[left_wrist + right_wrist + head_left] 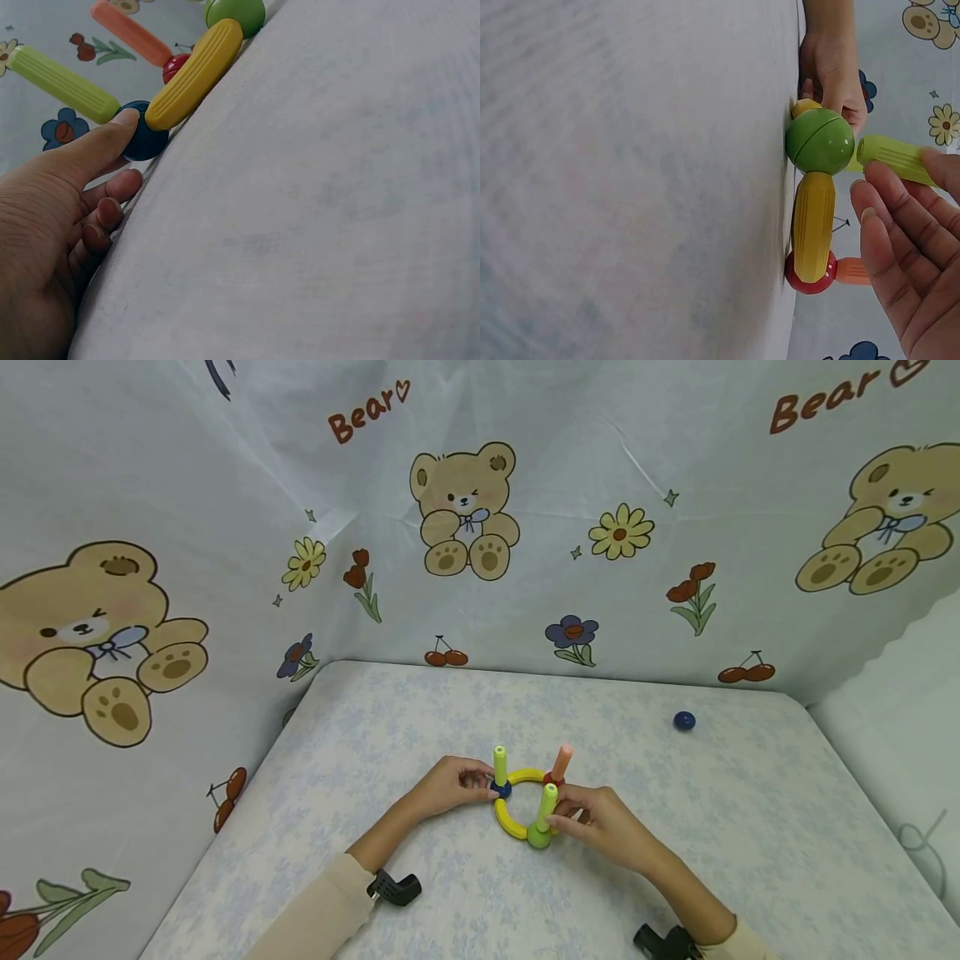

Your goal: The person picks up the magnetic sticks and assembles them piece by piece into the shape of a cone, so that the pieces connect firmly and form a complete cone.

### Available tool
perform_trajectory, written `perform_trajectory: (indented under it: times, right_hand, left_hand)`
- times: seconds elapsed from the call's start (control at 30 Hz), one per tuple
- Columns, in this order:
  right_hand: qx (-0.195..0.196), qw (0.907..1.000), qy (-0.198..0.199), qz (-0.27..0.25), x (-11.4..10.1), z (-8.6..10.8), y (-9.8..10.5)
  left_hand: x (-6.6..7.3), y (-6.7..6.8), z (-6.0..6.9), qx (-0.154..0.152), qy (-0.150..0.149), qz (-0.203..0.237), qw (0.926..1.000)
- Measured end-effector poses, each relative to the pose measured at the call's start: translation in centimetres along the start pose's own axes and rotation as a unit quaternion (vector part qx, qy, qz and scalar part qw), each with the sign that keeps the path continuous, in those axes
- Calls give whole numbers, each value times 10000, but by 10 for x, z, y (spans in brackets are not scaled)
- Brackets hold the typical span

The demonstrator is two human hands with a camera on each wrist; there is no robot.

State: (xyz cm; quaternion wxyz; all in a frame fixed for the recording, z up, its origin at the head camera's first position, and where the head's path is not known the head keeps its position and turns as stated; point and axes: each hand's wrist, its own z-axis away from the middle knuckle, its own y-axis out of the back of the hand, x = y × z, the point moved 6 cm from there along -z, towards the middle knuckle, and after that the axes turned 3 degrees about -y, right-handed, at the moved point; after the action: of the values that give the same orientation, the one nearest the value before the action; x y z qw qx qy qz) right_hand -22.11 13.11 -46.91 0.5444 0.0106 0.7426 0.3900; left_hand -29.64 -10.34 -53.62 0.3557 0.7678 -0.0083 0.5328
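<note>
A ring of curved yellow sticks [195, 75] joined by balls lies on the table. My left hand [453, 787] pinches its blue ball [146, 144], thumb on the near side; a light-green stick [64, 84] stands up from that ball. With thumb and fingers, my right hand [603, 822] pinches another light-green stick [896, 159] by its upper part. The lower end of this stick is close to the green ball [821, 142], with a narrow gap showing in the right wrist view. From the red ball [810, 274] rises an orange stick [562, 762], tilted slightly.
A loose dark-blue ball [684, 721] lies toward the back right of the pale patterned table [390, 718]. A curtain with printed bears [525, 602] hangs behind the table and along its left. At the right edge there is a thin cord [926, 843].
</note>
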Motion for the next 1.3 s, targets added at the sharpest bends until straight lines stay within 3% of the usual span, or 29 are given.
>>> perform_trajectory:
  times: [0.57,0.93,1.3]
  right_hand:
    - [-54,9998,168,90,3,1,-2]
    - [-183,9997,-21,144,3,0,0]
    - [-832,9953,-332,363,10,10,31]
  left_hand:
    - [0,0,-1,-8,-3,13,10000]
    - [0,0,-1,13,-29,53,10000]
    - [0,0,-1,-16,62,8,10000]
